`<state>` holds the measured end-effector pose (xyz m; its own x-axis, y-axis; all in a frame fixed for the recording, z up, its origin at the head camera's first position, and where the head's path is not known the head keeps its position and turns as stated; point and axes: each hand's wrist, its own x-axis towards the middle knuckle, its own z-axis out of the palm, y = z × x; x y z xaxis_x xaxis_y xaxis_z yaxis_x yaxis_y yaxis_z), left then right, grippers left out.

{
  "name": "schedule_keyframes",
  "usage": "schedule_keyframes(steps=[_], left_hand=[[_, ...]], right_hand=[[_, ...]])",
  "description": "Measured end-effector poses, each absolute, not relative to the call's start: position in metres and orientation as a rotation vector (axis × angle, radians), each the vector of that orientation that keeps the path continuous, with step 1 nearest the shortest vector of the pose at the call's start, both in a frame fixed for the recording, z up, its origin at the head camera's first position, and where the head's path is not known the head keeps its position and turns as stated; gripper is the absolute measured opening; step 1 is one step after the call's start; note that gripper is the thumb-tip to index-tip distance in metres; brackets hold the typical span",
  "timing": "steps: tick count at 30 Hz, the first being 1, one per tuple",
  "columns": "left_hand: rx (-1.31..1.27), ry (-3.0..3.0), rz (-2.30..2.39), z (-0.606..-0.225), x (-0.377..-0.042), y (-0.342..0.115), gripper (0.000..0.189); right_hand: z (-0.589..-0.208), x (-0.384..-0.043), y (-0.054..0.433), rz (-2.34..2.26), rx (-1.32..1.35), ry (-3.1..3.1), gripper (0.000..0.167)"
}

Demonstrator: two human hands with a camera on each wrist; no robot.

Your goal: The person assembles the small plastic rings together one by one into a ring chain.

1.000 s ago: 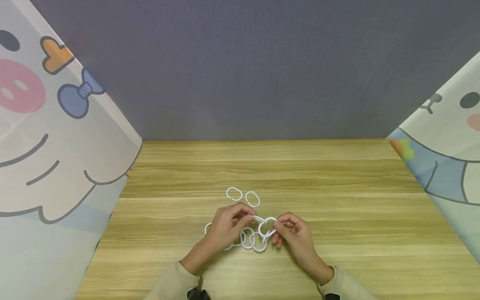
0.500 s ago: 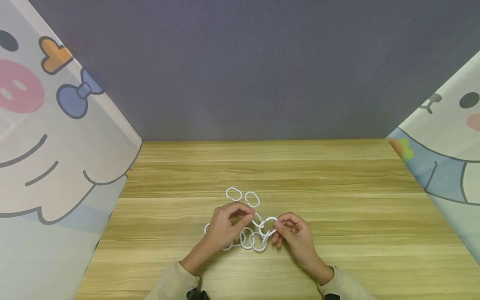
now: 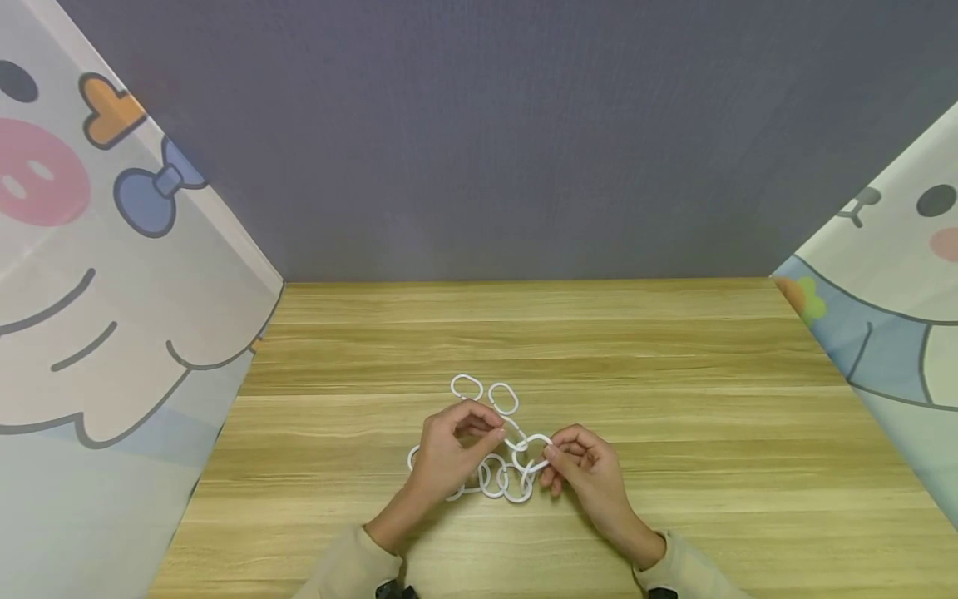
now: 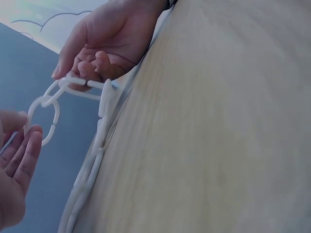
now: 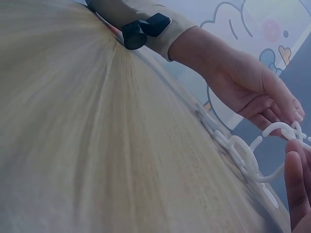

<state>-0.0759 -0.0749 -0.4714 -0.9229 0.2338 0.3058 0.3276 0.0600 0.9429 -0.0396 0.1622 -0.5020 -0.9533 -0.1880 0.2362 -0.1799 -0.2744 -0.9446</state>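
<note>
In the head view, my left hand [image 3: 452, 449] pinches a white plastic chain link [image 4: 57, 114] between thumb and fingertips. This link hooks through a second white link [image 3: 537, 438], which my right hand [image 3: 591, 478] pinches at its right side. Both held links are raised above the wooden table. From the second link, a chain of several white links [image 3: 517, 500] runs down and lies on the table toward the left, partly hidden beneath my left hand. The left wrist view shows small gaps in the links and the chain descending to the tabletop.
Two loose white oval links lie just beyond my left hand, the left one [image 3: 466, 376] and the right one [image 3: 516, 400]. A grey panel [image 3: 524, 150] rises behind the wooden table [image 3: 674, 358], with cartoon-printed panels [image 3: 150, 333] at both sides.
The left-hand link has turned from nearly edge-on to a more open face, and the left hand has shifted slightly up. The right hand and its link have barely moved; the loose links lie still.
</note>
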Motion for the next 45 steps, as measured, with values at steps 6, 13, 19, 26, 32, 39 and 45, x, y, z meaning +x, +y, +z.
schedule_keyframes(steps=[6, 13, 19, 26, 32, 39, 45], left_hand=[[-0.476, -2.187, -2.140, -0.473, -0.071, -0.069, 0.014], [-0.473, -2.102, -2.190, -0.476, -0.064, -0.061, 0.016], [-0.515, -2.022, -2.203, -0.482, -0.061, -0.056, 0.016], [-0.666, -2.017, -2.167, -0.486, -0.059, -0.055, 0.017], [-0.754, -2.029, -2.110, -0.488, -0.060, -0.054, 0.020], [-0.738, -2.161, -2.110, -0.489, -0.060, -0.056, 0.041], [-0.589, -2.444, -2.074, -0.487, -0.060, -0.058, 0.039]], right_hand=[[-0.502, -0.040, 0.162, -2.432, -0.487, 1.882, 0.014], [-0.503, -0.040, 0.163, -2.385, -0.494, 1.888, 0.020], [-0.504, -0.040, 0.163, -2.362, -0.532, 1.888, 0.021], [-0.504, -0.041, 0.164, -2.363, -0.536, 1.867, 0.020], [-0.504, -0.042, 0.163, -2.392, -0.529, 1.830, 0.018], [-0.504, -0.042, 0.164, -2.429, -0.556, 1.837, 0.020], [-0.505, -0.041, 0.165, -2.441, -0.534, 1.860, 0.020]])
